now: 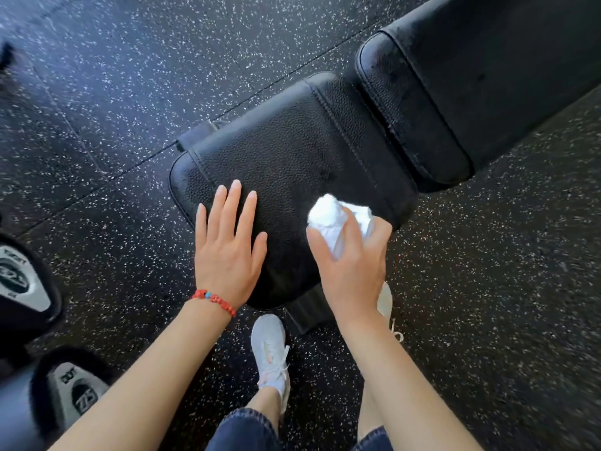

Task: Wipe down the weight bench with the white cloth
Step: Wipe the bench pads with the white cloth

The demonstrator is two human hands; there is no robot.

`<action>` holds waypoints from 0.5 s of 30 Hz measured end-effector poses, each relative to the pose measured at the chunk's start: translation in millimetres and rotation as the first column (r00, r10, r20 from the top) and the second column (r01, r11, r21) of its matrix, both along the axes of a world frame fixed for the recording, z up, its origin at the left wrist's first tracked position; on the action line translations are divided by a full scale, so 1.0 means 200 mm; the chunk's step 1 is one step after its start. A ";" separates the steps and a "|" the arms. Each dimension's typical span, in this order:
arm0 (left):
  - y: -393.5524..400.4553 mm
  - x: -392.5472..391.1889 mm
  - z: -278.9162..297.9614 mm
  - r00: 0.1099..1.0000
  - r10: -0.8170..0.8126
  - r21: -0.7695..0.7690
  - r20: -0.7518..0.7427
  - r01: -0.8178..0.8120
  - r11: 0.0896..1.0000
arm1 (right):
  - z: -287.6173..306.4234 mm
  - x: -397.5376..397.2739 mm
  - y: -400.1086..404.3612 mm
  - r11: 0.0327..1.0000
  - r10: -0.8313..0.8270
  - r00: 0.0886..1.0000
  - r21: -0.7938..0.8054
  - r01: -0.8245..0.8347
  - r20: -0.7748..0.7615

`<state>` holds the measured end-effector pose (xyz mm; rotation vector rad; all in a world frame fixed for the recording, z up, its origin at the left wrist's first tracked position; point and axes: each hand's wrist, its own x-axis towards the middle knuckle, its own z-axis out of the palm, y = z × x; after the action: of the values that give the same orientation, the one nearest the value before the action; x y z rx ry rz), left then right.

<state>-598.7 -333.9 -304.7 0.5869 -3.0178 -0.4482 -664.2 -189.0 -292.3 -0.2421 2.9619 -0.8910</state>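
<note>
Your left hand (227, 252) lies flat with straight fingers on the black pebbled-leather seat pad of the weight bench (292, 151), pressing near its near-left corner, so that hand has no grip on anything. Your right hand (353, 265) has its grip closed round the crumpled white cloth (331, 219), thumb and fingers curled about it, and the bunched end of the cloth pokes out ahead of your knuckles over the right edge of the seat pad. Whether the cloth actually touches the leather cannot be told from here. The long black backrest pad (471, 92) stretches away to the upper right, across a narrow gap from the seat. The likeliest fault from here is poor coverage: a cloth wadded this tightly meets the pad with only a small patch, so you could leave unwiped strips, especially along the stitched seams and in the gap between the pads. Your resting left palm also covers part of the seat, and that patch will be missed unless you shift it. Working so close to the edge, the cloth could slide off the pad. Two black dumbbells with grey end plates (19, 281) lie on the speckled black rubber floor (130, 76) to your left, near your white trainers (270, 349); mind them if you step sideways.
</note>
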 end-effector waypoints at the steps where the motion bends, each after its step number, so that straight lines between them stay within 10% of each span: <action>1: 0.00 0.00 0.00 1.000 -0.004 0.003 0.001 0.004 1.000 | 0.01 0.05 -0.01 1.000 -0.005 1.000 -0.005 0.005 0.017; 15: -0.01 0.01 0.02 0.998 -0.017 0.023 0.056 0.015 1.000 | 0.01 -0.13 -0.01 0.986 0.032 0.999 0.162 -0.033 0.009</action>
<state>-597.0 -335.2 -300.8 0.5869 -3.0764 -0.4756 -689.5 -190.3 -290.6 -0.2797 2.9936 -0.6418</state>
